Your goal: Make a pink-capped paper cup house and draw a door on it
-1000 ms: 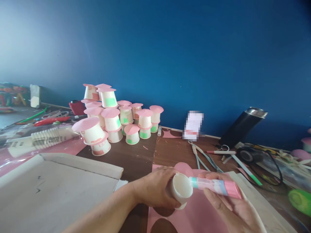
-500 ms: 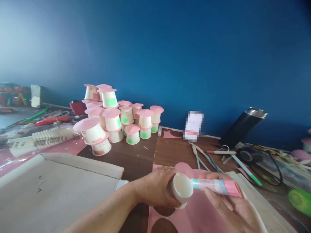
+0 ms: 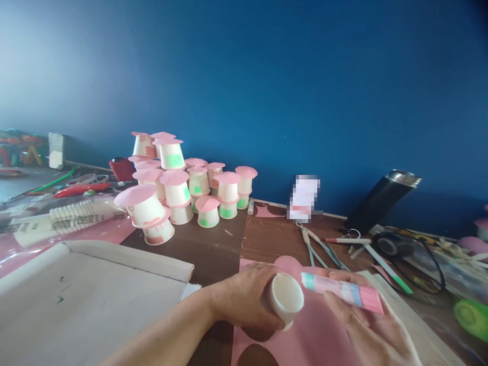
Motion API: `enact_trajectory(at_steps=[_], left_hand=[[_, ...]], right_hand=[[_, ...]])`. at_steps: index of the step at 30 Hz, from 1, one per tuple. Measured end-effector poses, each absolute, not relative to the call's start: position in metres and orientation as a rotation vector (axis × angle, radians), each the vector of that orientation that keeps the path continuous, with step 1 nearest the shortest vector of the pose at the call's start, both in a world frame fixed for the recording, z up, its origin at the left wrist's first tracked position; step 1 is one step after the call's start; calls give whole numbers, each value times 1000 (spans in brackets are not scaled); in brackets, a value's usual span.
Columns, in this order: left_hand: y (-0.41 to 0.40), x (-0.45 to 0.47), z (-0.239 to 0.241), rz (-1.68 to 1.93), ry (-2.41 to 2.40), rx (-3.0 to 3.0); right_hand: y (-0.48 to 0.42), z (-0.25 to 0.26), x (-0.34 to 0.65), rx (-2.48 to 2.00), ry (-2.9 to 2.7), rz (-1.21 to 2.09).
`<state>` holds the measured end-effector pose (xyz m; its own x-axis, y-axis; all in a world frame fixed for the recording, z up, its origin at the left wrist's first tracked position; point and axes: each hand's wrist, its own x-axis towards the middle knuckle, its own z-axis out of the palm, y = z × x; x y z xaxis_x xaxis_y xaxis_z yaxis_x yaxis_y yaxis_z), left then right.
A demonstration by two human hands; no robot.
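Note:
My left hand [image 3: 249,300] is closed around a white paper cup [image 3: 288,301], tilted so that one round end faces me. Between the fingers of my right hand [image 3: 366,325] lies a glue stick [image 3: 339,291] with a pink base and a teal collar. Its uncapped tip points at the cup's rim, a small gap apart. Beneath both hands is a pink sheet [image 3: 316,338] with round holes cut out. A pink paper disc [image 3: 288,265] shows just behind the cup.
Stacked paper cups with pink roofs [image 3: 177,188] stand at the back left. A white cardboard tray [image 3: 114,295] lies front left. Compasses [image 3: 310,246], a marker [image 3: 389,268], a black flask [image 3: 377,201] and a cable [image 3: 442,264] are on the right.
My right hand has drawn the glue stick slightly right, away from the cup's rim, and tilted it a little. The left hand and cup have hardly moved.

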<state>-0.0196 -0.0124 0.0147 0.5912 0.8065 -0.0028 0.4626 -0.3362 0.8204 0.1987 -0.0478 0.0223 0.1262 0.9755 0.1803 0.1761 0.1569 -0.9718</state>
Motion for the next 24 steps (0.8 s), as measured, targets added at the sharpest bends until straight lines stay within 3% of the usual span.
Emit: enact_trajectory(at_steps=[7,24], left_hand=[[-14,-8,-6,646,1112,1959],[-14,-15,4,621,1073,2071]], right_hand=[[-53,21,195,-1269,-1279,943],[-50,18,200,-1201,-1429,963]])
